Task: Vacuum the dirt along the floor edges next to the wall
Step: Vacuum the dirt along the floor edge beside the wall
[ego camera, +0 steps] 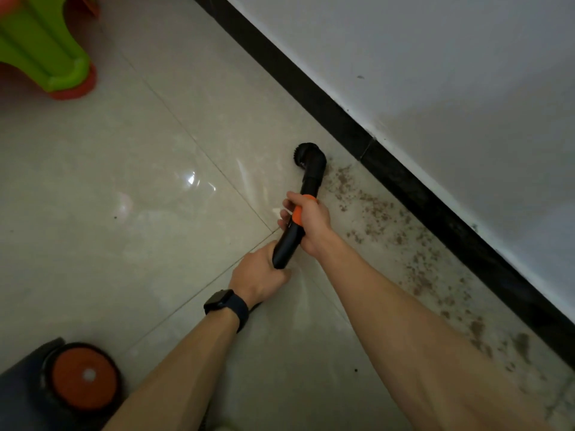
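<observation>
We are gripping the black vacuum wand (288, 242) with both hands. Our right hand (312, 227) is wrapping its fingers round the wand at its orange collar (297, 215) and clamping firmly on it. Our left hand (259, 273), just behind and below the right one, is curling round the rear end of the same tube. A dark watch (222, 303) is sitting on the left wrist.

Ahead of the right-hand grip the wand is bending into a round brush nozzle (309, 161). The nozzle is sitting low at the pale tiled floor (155, 181), near the black skirting (311, 91); we cannot tell whether its bristles are touching the tiles.

The dirt (373, 213) is lying to the right of our grip. It is stretching as a brown, crumbly band along the floor edge beside the skirting, from just beside the nozzle back past our right forearm. Beyond the skirting the white wall (435, 73) is rising.

Well behind and left of our left hand, the vacuum body (85, 379) with its orange wheel is standing on the floor. Far ahead and left of the grip, a green and orange plastic object (46, 48) is standing
</observation>
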